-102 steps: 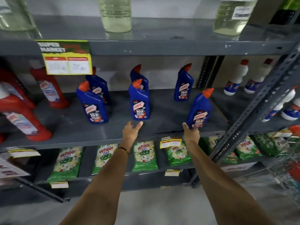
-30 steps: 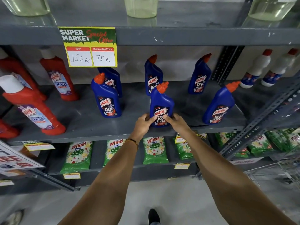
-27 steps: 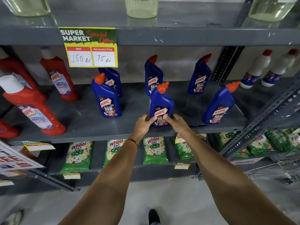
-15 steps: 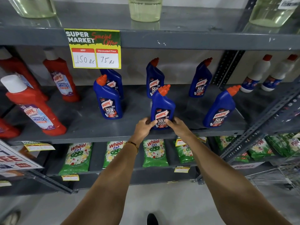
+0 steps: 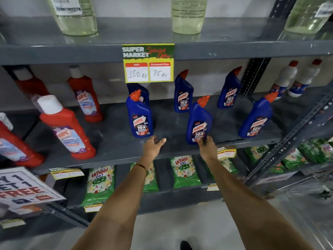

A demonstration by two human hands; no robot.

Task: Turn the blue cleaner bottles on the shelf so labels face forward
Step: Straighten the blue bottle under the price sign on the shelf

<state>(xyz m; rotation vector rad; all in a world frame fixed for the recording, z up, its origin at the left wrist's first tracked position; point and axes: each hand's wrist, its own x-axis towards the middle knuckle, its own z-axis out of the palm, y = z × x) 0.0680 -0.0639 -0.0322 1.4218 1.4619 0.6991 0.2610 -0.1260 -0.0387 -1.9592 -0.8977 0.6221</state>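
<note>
Several blue cleaner bottles with orange caps stand on the grey middle shelf (image 5: 111, 141). The front-middle bottle (image 5: 198, 120) shows its label, and my right hand (image 5: 206, 147) holds it at the base with fingers over the lower label. The front-left bottle (image 5: 139, 114) also shows its label; my left hand (image 5: 153, 146) hovers just below its base, fingers apart, holding nothing. Another blue bottle (image 5: 139, 91) stands behind it, mostly hidden by it and the price sign. Labels also show on the back-middle bottle (image 5: 182, 92), the back-right bottle (image 5: 228, 89) and the front-right bottle (image 5: 255, 118).
Red cleaner bottles (image 5: 66, 127) stand at the left of the same shelf, white bottles (image 5: 286, 78) at the far right. A yellow price sign (image 5: 148, 63) hangs from the shelf above. Green detergent packs (image 5: 183, 171) lie on the shelf below. A slanted metal brace (image 5: 288, 141) crosses at the right.
My left hand has let go of the front-middle bottle and moved left, toward the front-left bottle. My right hand stays on the front-middle bottle. The view has shifted to the left.
</note>
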